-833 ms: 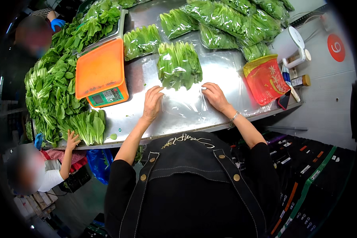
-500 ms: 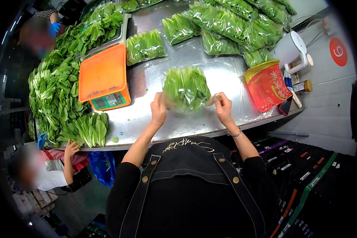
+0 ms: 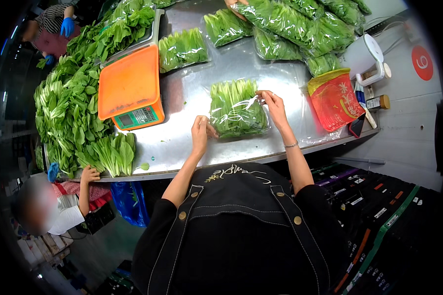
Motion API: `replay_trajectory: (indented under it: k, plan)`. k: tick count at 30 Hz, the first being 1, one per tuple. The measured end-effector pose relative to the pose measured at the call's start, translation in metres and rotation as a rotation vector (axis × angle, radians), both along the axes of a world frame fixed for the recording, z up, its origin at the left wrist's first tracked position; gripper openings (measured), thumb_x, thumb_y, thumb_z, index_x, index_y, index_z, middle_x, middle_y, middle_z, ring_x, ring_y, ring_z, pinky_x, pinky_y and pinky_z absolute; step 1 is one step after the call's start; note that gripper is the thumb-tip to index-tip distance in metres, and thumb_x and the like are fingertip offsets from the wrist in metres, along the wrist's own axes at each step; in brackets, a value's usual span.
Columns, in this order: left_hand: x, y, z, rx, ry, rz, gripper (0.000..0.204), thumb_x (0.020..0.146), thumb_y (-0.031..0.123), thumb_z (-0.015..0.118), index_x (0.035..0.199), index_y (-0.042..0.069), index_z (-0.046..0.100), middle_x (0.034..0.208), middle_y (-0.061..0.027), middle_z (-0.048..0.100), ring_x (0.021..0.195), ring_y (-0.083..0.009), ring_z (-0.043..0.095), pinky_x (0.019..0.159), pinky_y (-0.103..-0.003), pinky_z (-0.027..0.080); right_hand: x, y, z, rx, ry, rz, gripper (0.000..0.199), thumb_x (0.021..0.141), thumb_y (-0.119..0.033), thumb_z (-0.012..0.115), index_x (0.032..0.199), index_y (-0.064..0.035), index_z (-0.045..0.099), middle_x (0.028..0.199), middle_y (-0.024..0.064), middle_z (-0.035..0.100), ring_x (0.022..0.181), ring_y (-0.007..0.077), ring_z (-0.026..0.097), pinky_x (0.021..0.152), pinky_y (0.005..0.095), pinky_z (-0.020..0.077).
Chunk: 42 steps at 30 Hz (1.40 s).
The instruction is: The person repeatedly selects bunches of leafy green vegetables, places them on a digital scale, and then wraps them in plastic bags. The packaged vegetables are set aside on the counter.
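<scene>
A clear plastic bag of leafy greens (image 3: 237, 110) lies flat on the metal table in front of me, pale stems toward the far side and glare across its film. My left hand (image 3: 202, 132) is at its near left corner, fingers curled and closed on the plastic edge. At the upper right side of the bag, my right hand (image 3: 273, 104) reaches over with fingertips pinched on the film. To the left stands an orange scale (image 3: 129, 81) with nothing on its pan.
Loose greens (image 3: 69, 108) are heaped along the left. Several filled bags (image 3: 300, 29) are piled at the far right, where another person's hand touches one. A red and yellow bag (image 3: 333, 101) and a white jug (image 3: 362, 54) sit right. A co-worker's hand (image 3: 89, 174) rests at the left edge.
My right hand has moved up along the bag's right side, and my left hand stays near the left corner. The bag has shifted slightly right. Another person's hand has appeared at the far pile.
</scene>
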<state>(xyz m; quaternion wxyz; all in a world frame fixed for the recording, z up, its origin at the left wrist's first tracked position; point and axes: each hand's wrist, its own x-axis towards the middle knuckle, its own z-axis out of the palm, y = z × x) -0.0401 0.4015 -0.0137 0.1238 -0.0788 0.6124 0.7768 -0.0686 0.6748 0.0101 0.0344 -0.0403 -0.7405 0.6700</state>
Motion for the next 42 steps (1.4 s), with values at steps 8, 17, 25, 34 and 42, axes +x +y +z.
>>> replay_trajectory:
  k: [8,17,25,34,42]
  plan:
    - [-0.053,0.010,0.030,-0.462,0.391,-0.081,0.025,0.093,0.021,0.052,0.095,-0.001,0.062,0.083,-0.0068,0.066,0.077,-0.0107,0.058,0.070,-0.025,0.044,-0.019,-0.010,0.005,0.100,-0.061,-0.118,0.036,0.098,-0.030,0.038,0.125,-0.0108,0.053,0.076,0.0079,0.066,0.072,0.0127,0.063,0.065,0.0263,0.0471]
    - [-0.080,0.025,0.017,-0.490,0.239,0.045,0.027,0.093,0.020,0.050,0.090,-0.003,0.063,0.071,-0.0068,0.064,0.065,-0.0116,0.058,0.064,-0.026,0.045,-0.029,-0.010,-0.002,0.427,0.097,-0.241,0.036,0.099,-0.020,0.036,0.134,-0.0149,0.044,0.052,0.0118,0.037,0.046,0.0165,0.038,0.049,0.0322,0.0364]
    - [-0.086,0.048,-0.011,-1.303,0.263,0.005,0.026,0.093,0.021,0.039,0.083,0.003,0.055,0.064,-0.0176,0.062,0.067,-0.0369,0.060,0.072,-0.047,0.039,-0.052,-0.026,-0.038,0.973,-0.188,-0.232,0.019,0.090,-0.016,0.042,0.104,-0.0099,0.052,0.074,0.0237,0.063,0.071,0.0436,0.061,0.065,0.0529,0.0456]
    - [-0.090,0.041,-0.030,-1.393,0.316,0.001,0.023,0.090,0.019,0.042,0.086,0.002,0.057,0.070,-0.0175,0.063,0.075,-0.0338,0.059,0.079,-0.046,0.033,-0.017,-0.034,0.014,0.829,0.214,-0.091,0.049,0.088,-0.026,0.052,0.130,-0.0035,0.041,0.134,0.0202,0.041,0.126,0.0362,0.037,0.100,0.0487,0.0318]
    - [-0.094,0.014,-0.022,-1.087,0.399,0.241,0.039,0.084,0.018,0.059,0.118,0.001,0.045,0.122,-0.0163,0.046,0.115,-0.0312,0.041,0.098,-0.047,0.028,-0.018,-0.016,-0.021,0.763,0.051,-0.306,0.068,0.083,-0.041,0.060,0.126,0.0078,0.043,0.131,0.0271,0.041,0.121,0.0384,0.041,0.098,0.0404,0.0363]
